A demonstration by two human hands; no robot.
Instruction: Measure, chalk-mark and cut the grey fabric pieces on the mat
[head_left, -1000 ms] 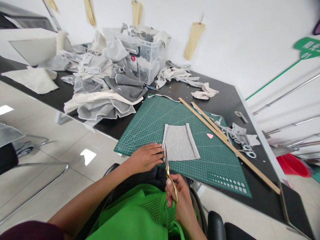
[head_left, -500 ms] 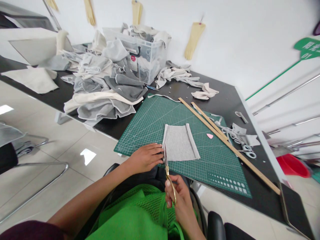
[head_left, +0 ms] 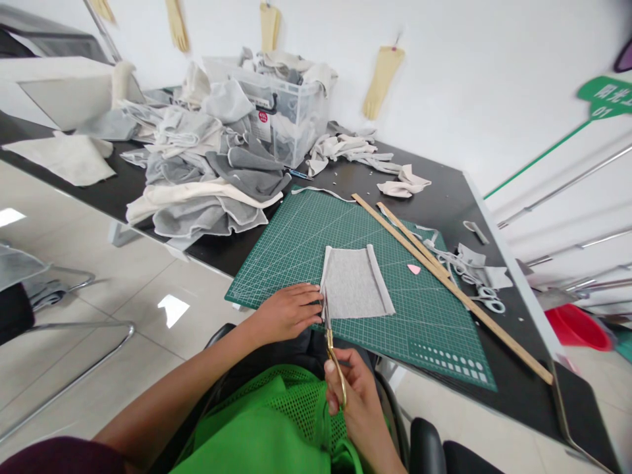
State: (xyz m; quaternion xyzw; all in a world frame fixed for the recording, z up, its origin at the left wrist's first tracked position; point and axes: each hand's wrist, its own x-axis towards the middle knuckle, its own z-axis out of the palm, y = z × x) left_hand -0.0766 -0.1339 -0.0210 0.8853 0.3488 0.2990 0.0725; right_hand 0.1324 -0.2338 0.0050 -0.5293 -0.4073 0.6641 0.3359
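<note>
A piece of light grey cloth [head_left: 356,283] lies flat on the green cutting mat [head_left: 291,257], with narrow folded strips along its left and right edges. My right hand [head_left: 354,388] is closed around the gold handles of a pair of scissors [head_left: 329,337]. The blades point away from me and reach the lower left edge of the cloth. On that same edge rests my left hand [head_left: 291,313], flat, its fingers stretched out and the fingertips beside the blades. Whether the blades are apart inside the cloth I cannot tell.
A wooden ruler [head_left: 459,289] lies diagonally across the mat, with a shorter wooden strip [head_left: 407,230] beside it. A pink chalk piece [head_left: 413,269], white-handled scissors [head_left: 488,299] and scraps sit nearby. At the back left are a cloth pile [head_left: 197,164] and a clear bin [head_left: 296,122].
</note>
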